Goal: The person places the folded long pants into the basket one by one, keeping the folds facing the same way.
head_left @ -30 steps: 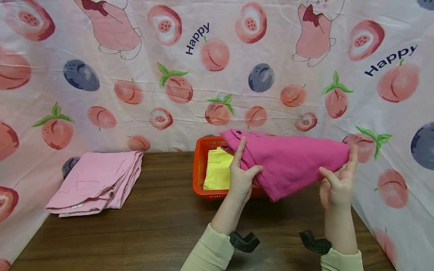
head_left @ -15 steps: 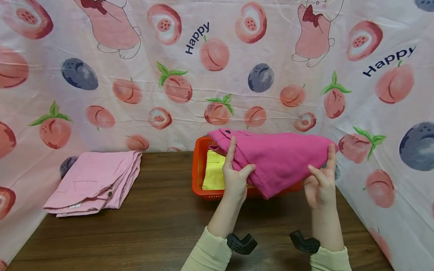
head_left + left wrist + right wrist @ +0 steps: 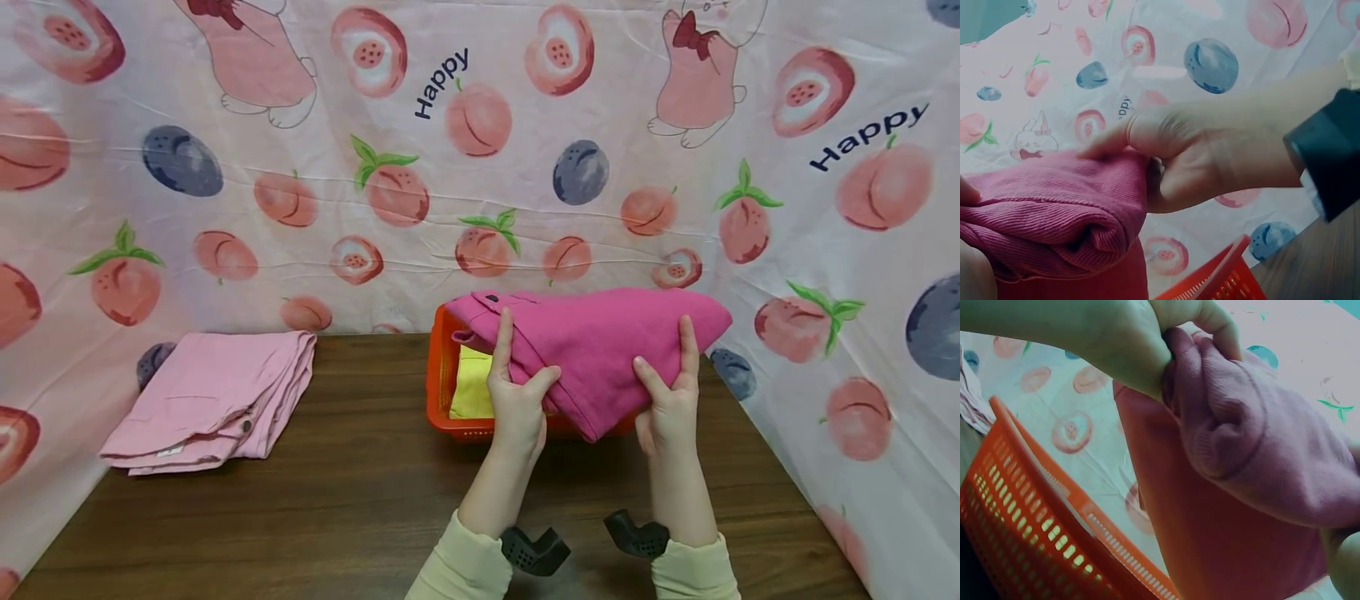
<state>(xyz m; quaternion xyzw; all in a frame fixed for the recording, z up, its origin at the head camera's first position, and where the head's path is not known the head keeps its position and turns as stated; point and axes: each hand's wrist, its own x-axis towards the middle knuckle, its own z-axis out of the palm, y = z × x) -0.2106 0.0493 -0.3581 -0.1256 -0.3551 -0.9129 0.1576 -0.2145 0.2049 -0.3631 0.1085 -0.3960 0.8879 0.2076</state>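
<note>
Both hands hold up a folded hot-pink garment, seemingly denim pants with a dark button at the upper left corner. My left hand grips its left part, thumb and index finger showing on the near face. On the right part, my right hand pinches it with thumb and index finger in front. The left wrist view shows the garment's rolled, ribbed edge between the hands. Behind and below the garment stands an orange-red basket, partly hidden, with a folded yellow garment inside.
Folded light-pink pants with a button lie on the left of the brown wooden table. A fruit-printed cloth hangs behind the table and along its sides. Each wrist wears a black camera mount.
The right hand has moved left along the garment, nearer to the left hand. The garment has shifted left over the basket and now covers more of it; the left hand has moved slightly left.
</note>
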